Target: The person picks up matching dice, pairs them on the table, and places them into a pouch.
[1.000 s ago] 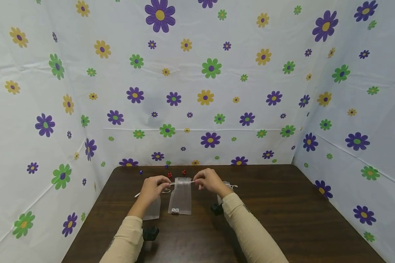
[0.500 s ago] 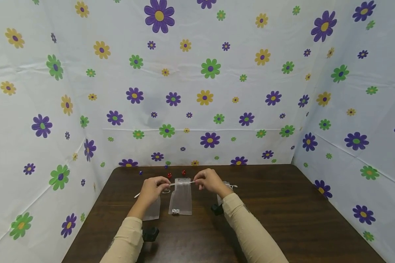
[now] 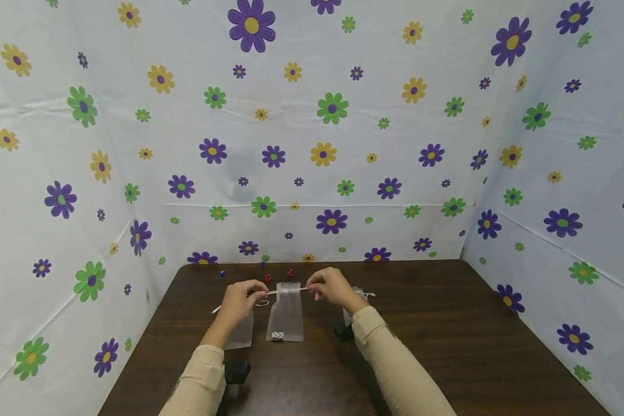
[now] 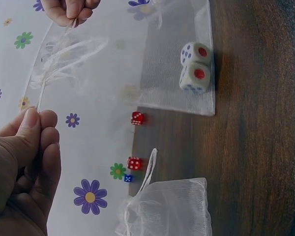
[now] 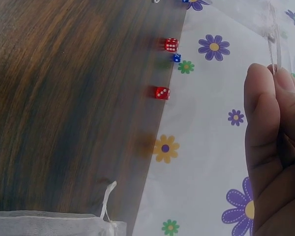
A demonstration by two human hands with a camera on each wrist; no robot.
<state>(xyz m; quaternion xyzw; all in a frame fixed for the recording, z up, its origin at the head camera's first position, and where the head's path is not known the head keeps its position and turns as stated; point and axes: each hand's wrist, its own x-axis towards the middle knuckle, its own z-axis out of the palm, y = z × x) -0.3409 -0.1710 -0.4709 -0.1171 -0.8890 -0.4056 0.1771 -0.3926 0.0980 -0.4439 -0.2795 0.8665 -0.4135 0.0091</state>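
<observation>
while both arms reach over the brown table [image 3: 447,346], the left hand [image 3: 241,299] pinches one side of a white drawstring [image 3: 272,292] between thumb and fingertips, and the right hand [image 3: 333,286] pinches its other side. between them, nearer the middle than either table side, is the sheer bag [image 3: 287,315], its gathered mouth at the string and two white dice [image 4: 194,77] together at its lower end; whether that end touches the wood i cannot tell. a second bag [image 3: 243,334] lies just left, partly behind the left arm, and a third bag [image 5: 44,223] sits by the right wrist, so the sides are close. beyond the right forearm the wood runs wide to its slanting edge; on the left the strip is narrower. red dice [image 3: 267,278] and blue dice [image 3: 222,273] sit near the far edge, against the flowered cloth [image 3: 291,133]. for markings, each white die shows one big red spot beside blue pips, and one red die reads three.
</observation>
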